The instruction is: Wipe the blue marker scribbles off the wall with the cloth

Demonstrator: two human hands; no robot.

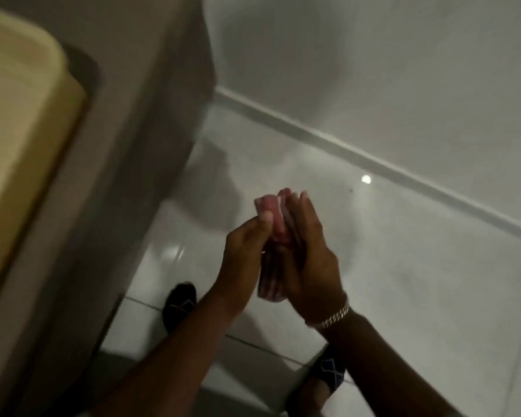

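A pink folded cloth (pixel 272 219) is pressed between both my hands at waist height over the floor. My left hand (pixel 245 251) pinches its upper part with thumb and fingers. My right hand (pixel 309 260), with a metal bracelet at the wrist, lies flat against the cloth's right side. The white wall (pixel 373 70) fills the upper right. No blue marker scribbles show on the part of the wall in view. The picture is blurred by motion.
A grey wall corner (pixel 151 145) juts out on the left, with a cream-coloured panel (pixel 21 115) at the far left. A white skirting (pixel 373 164) runs along the glossy tiled floor (pixel 418 281). My two feet in dark sandals (pixel 179 305) stand below.
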